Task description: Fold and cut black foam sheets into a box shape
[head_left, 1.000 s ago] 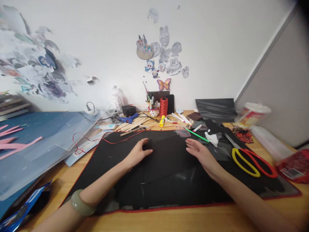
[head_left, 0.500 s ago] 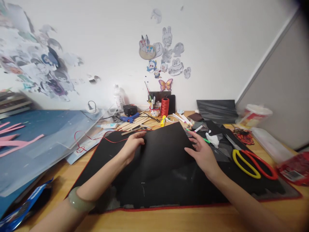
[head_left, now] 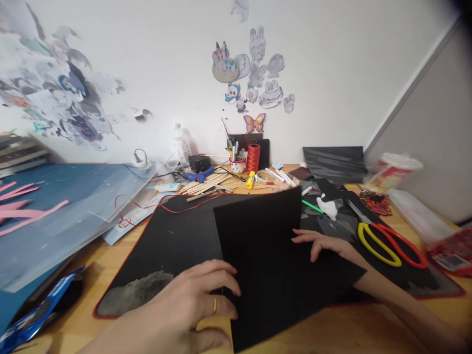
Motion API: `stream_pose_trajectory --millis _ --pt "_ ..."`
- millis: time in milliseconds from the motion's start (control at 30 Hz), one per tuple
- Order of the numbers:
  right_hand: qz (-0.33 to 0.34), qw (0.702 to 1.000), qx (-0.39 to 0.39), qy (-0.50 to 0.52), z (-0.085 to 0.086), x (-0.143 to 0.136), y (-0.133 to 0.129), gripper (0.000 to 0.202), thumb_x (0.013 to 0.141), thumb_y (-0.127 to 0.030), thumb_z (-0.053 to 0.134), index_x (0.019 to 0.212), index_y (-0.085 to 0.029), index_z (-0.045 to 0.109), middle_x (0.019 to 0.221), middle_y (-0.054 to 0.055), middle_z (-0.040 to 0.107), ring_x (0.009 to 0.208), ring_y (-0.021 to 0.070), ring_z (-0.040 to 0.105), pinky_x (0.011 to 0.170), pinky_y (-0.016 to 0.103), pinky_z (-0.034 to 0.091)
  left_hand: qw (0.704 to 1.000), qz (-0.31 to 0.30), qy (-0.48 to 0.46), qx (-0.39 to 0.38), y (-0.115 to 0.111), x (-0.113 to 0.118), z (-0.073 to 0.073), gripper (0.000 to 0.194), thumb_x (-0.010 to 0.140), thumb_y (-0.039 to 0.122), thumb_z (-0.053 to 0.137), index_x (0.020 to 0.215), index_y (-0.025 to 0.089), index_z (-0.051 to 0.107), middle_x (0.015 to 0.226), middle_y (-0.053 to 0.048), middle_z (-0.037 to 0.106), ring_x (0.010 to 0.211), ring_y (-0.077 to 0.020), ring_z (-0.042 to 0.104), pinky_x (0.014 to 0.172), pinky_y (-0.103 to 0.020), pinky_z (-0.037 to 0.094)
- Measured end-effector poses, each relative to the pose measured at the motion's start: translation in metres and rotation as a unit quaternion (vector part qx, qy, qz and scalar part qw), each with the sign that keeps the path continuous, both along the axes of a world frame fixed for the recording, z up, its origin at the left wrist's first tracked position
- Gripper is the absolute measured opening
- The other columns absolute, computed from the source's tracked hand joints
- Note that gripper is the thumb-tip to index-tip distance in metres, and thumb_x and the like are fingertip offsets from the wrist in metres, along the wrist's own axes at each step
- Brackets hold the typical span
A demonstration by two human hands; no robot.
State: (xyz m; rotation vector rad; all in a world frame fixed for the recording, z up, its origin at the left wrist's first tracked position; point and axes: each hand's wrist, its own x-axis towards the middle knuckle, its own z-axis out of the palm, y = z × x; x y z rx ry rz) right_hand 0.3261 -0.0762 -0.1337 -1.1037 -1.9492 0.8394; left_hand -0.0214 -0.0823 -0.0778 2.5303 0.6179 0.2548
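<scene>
Tilting a black sheet [head_left: 265, 290] up over the middle of a black mat [head_left: 173, 236] now, its upper part rising steeply and its lower part reaching out past the mat's near edge! Showing a bend or a second layer across it, too dark for telling which. Bringing the left hand [head_left: 188, 305] to the sheet's left edge, curling the fingers but holding the grip open, thumb apart, gold ring [head_left: 215, 305] glinting. Laying the right hand [head_left: 324, 243] over the sheet's right side, spreading the fingers in an open, loose pose, with the forearm running behind the sheet's right corner. Being unable to tell how firmly either hand is pressing.

Moving outward, passing a green stick [head_left: 312, 206] and a crumpled white piece [head_left: 328, 207] beyond the right hand, then reaching big scissors [head_left: 391, 246] with yellow and red handles at the right. Looking to the back, spotting wooden sticks [head_left: 202, 186], a blue glue gun [head_left: 199, 175], a yellow tube [head_left: 250, 180], a red spool [head_left: 253, 158] and a cup of pens [head_left: 238, 164]. Finishing far left, catching pink strips [head_left: 33, 211] lying on a blue surface [head_left: 62, 182].
</scene>
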Motion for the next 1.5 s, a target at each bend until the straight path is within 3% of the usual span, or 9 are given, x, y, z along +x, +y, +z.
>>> stream_pose_trajectory --millis 200,367,600,733,833,1067,1200,1333,1500 --pt "0.020 0.977 -0.032 -0.211 0.011 0.003 -0.016 0.024 0.078 -0.019 0.039 0.080 -0.026 0.062 0.093 0.006 0.069 0.090 0.0247 0.064 0.080 0.043 0.050 0.997 0.051 -0.053 -0.035 0.014 0.009 -0.029 0.033 0.088 0.028 0.050 0.121 0.027 0.049 0.126 -0.005 0.052 0.116 -0.0192 0.047 0.098 -0.034 0.040" --pt "0.072 0.952 0.024 -0.296 0.008 0.001 -0.009 0.034 0.062 -0.005 0.040 0.076 -0.026 0.063 0.129 0.001 0.052 0.120 0.0245 0.045 0.091 0.047 0.044 0.971 0.160 -0.155 -0.083 0.042 0.021 -0.055 0.057 0.087 0.015 0.046 0.137 0.029 0.022 0.143 -0.011 0.027 0.102 -0.0158 0.056 0.076 -0.029 0.053" --pt "0.083 0.931 0.023 -0.354 0.006 0.014 -0.009 0.053 0.054 -0.003 0.038 0.096 -0.028 0.059 0.136 -0.003 0.044 0.125 0.0199 0.039 0.097 0.042 0.042 0.986 0.145 -0.074 -0.017 0.078 0.020 -0.070 0.036 0.080 0.020 0.059 0.116 0.023 0.054 0.131 -0.010 0.049 0.117 -0.0233 0.045 0.099 -0.047 0.036" --pt "0.054 0.913 0.113 -0.388 -0.002 0.025 -0.026 0.078 0.055 -0.005 0.041 0.129 -0.028 0.043 0.137 0.002 0.042 0.125 0.0236 0.039 0.100 0.049 0.035 0.990 0.134 -0.043 -0.025 0.075 0.011 -0.071 0.039 0.082 0.028 0.058 0.120 0.022 0.052 0.135 -0.011 0.044 0.123 -0.0231 0.040 0.100 -0.044 0.035" --pt "0.038 0.875 0.214 -0.432 -0.008 0.032 -0.041 0.086 0.053 -0.005 0.041 0.136 -0.025 0.033 0.140 0.004 0.038 0.124 0.0253 0.040 0.098 0.049 0.039 0.993 0.115 -0.024 -0.018 0.062 0.005 -0.070 0.034 0.086 0.026 0.051 0.120 0.026 0.052 0.139 -0.009 0.038 0.127 -0.0219 0.036 0.103 -0.042 0.032" --pt "0.061 0.770 0.377 -0.512 0.006 -0.009 -0.064 0.062 0.069 -0.008 0.040 0.130 -0.018 0.044 0.131 0.005 0.049 0.112 0.0243 0.053 0.084 0.043 0.049 0.995 0.085 0.034 0.046 0.045 0.005 -0.068 0.031 0.088 0.022 0.047 0.119 0.025 0.053 0.133 -0.008 0.042 0.132 -0.0239 0.026 0.104 -0.044 0.031" --pt "0.032 0.788 0.384 -0.480 0.005 -0.064 -0.066 0.049 0.073 -0.010 0.039 0.120 -0.017 0.053 0.118 0.008 0.060 0.103 0.0234 0.059 0.077 0.037 0.052 0.994 0.092 0.049 0.044 0.043 0.009 -0.065 0.033 0.087 0.022 0.048 0.119 0.025 0.052 0.132 -0.010 0.043 0.131 -0.0264 0.027 0.103 -0.048 0.031" --pt "0.043 0.839 0.326 -0.433 -0.006 -0.092 -0.052 0.033 0.082 -0.026 0.050 0.112 -0.020 0.058 0.111 0.006 0.065 0.095 0.0226 0.063 0.075 0.034 0.053 0.993 0.095 0.054 0.040 0.038 0.004 -0.065 0.032 0.088 0.022 0.046 0.119 0.024 0.053 0.128 -0.010 0.046 0.131 -0.0268 0.029 0.103 -0.050 0.030" --pt "0.108 0.881 0.198 -0.415 0.013 -0.091 -0.026 0.056 0.061 -0.061 0.065 0.098 -0.019 0.064 0.105 0.004 0.068 0.089 0.0232 0.066 0.066 0.032 0.056 0.993 0.086 0.062 0.053 0.030 -0.008 -0.069 0.033 0.090 0.022 0.043 0.122 0.028 0.051 0.132 -0.007 0.046 0.128 -0.0236 0.035 0.103 -0.051 0.029"
